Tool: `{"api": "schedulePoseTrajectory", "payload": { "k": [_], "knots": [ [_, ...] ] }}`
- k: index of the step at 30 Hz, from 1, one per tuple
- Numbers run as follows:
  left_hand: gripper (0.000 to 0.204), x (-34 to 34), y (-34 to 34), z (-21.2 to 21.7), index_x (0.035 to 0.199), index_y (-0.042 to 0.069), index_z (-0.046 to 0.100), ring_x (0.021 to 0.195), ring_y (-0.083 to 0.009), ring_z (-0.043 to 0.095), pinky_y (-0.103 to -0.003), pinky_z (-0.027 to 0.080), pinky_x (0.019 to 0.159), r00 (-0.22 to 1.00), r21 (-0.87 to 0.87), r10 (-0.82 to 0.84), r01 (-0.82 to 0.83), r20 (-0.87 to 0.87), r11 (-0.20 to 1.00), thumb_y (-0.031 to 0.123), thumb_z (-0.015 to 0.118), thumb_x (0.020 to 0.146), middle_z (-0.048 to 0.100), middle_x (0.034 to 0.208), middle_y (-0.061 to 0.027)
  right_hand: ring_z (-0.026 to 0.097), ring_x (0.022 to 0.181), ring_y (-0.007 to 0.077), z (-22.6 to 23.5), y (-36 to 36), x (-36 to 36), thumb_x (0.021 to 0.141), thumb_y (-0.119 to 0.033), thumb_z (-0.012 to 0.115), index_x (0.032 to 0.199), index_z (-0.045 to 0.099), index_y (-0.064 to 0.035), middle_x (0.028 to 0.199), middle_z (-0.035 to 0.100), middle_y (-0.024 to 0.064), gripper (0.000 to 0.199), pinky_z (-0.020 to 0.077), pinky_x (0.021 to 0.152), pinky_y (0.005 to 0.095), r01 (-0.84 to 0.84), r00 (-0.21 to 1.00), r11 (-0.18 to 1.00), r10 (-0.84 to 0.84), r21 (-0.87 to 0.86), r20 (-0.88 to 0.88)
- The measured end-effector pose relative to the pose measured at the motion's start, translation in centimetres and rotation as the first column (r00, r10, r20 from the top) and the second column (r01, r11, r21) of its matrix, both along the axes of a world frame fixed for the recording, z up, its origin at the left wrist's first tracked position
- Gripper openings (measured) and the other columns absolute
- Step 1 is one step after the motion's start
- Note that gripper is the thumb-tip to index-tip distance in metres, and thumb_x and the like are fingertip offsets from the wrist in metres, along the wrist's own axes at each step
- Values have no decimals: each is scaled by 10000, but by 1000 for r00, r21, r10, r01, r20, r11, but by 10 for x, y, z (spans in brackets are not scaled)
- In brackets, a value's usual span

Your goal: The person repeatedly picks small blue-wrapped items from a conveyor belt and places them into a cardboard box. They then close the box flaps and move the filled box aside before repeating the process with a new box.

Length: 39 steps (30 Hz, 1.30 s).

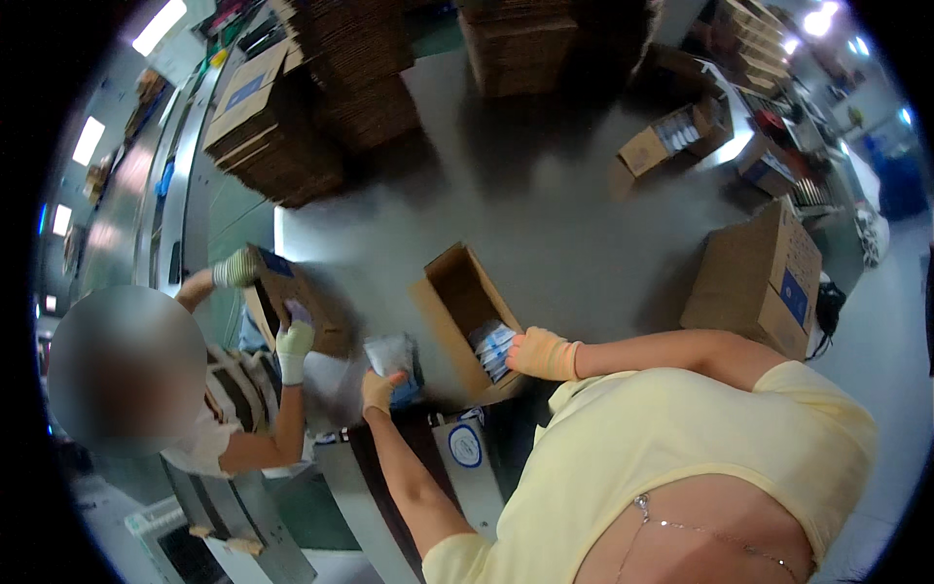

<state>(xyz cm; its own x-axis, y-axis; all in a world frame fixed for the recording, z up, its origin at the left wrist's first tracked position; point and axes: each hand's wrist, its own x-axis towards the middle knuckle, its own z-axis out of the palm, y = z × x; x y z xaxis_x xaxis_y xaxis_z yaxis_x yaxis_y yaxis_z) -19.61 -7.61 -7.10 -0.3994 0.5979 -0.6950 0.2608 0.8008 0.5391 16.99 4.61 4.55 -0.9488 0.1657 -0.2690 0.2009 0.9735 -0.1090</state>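
My left hand (377,391), in a tan glove, grips a clear plastic-wrapped packet (391,354) just left of an open brown carton (449,292). My right hand (541,353), also gloved, reaches into the near end of that carton and rests on the blue-and-white packets (491,346) stacked inside. The far half of the carton shows a bare bottom.
A co-worker at the left has both gloved hands (292,341) on another brown carton (290,292). Stacks of flattened cartons (292,146) stand at the back. A closed carton (759,282) sits at the right and an open filled one (681,131) farther back. A conveyor (165,195) runs along the left.
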Motion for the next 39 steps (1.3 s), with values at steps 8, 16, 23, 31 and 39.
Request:
{"api": "schedulePoseTrajectory", "payload": {
  "k": [8,16,23,31,39],
  "knots": [
    [591,92,28,-20,1027,138,589,933,-260,618,-426,362,949,232,-46,-217,575,-948,817,305,835,517,662,975,-66,599,874,196,-2,-3,-25,785,-170,597,815,643,-131,856,630,10,67,498,643,342,-55,994,998,56,7,-98],
    [543,78,42,116,1156,54,577,895,-232,638,-414,517,808,881,701,213,-466,422,540,226,777,681,653,1041,-77,593,969,217,-6,8,-32,805,-170,622,930,660,-107,981,656,18,145,515,698,349,-14,999,999,15,-47,32],
    [797,127,93,57,1252,119,504,1259,-294,396,-571,235,1039,928,661,-66,309,-366,684,271,862,557,516,1299,-38,615,923,231,-4,10,-54,784,-168,613,902,662,-94,900,664,35,148,517,681,361,-78,993,997,75,-26,-89],
    [815,142,83,114,1363,102,370,1346,-301,289,-592,145,1060,677,354,-157,552,-719,755,325,764,686,459,1377,-55,625,883,243,-11,0,-53,785,-165,590,836,681,-109,898,667,56,119,519,654,380,-67,991,997,63,-30,-121],
    [284,180,121,74,1037,73,589,964,-309,622,-440,482,829,603,-8,-362,508,-711,861,293,501,879,644,1062,-128,625,918,212,1,-15,-48,782,-166,580,852,652,-133,879,654,26,105,514,658,349,-5,1000,999,5,34,7]
  ]
}}
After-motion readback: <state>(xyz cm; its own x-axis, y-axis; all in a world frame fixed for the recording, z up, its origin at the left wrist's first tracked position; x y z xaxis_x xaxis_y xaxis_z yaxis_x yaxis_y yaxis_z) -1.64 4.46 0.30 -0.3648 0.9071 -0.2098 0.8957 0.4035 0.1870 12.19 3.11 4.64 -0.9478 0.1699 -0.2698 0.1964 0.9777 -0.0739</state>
